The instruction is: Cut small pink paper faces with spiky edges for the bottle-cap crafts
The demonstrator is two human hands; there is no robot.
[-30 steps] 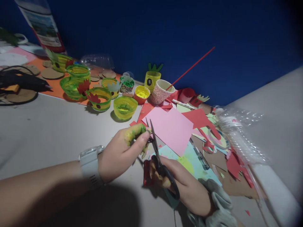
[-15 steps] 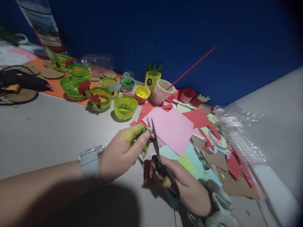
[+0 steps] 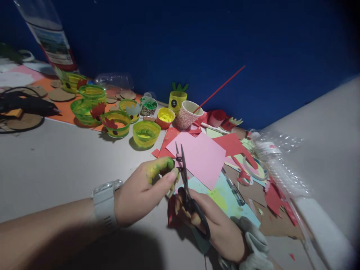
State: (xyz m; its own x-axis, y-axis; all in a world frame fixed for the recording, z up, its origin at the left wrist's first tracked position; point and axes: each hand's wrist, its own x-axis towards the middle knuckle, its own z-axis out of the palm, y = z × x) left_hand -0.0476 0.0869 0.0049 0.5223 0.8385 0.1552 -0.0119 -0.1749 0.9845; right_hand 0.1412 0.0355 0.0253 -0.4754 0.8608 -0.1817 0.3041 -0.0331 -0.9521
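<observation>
My left hand (image 3: 144, 191), smeared with green and yellow paint, pinches a small pink paper piece (image 3: 179, 159) bearing black marks between thumb and fingers. My right hand (image 3: 221, 223) grips black-handled scissors (image 3: 185, 180), blades pointing away from me and slightly apart. The paper lies at the blades; whether they are cutting into it I cannot tell. Below the scissors a dark red object (image 3: 172, 213) is partly hidden by my right hand. Just beyond the blade tips lies a pink paper sheet (image 3: 201, 157).
Several green-yellow painted cups, one a yellow bowl (image 3: 146, 134), stand at the back left. Behind the pink sheet is a patterned paper cup (image 3: 188, 114) with a red stick (image 3: 222, 88). A glue gun (image 3: 28, 105) lies far left, a plastic bottle (image 3: 277, 165) right, among paper scraps.
The pink piece's black marks now show more clearly between the blades, above my left thumb. Both hands stay close together; the whole view has shifted slightly.
</observation>
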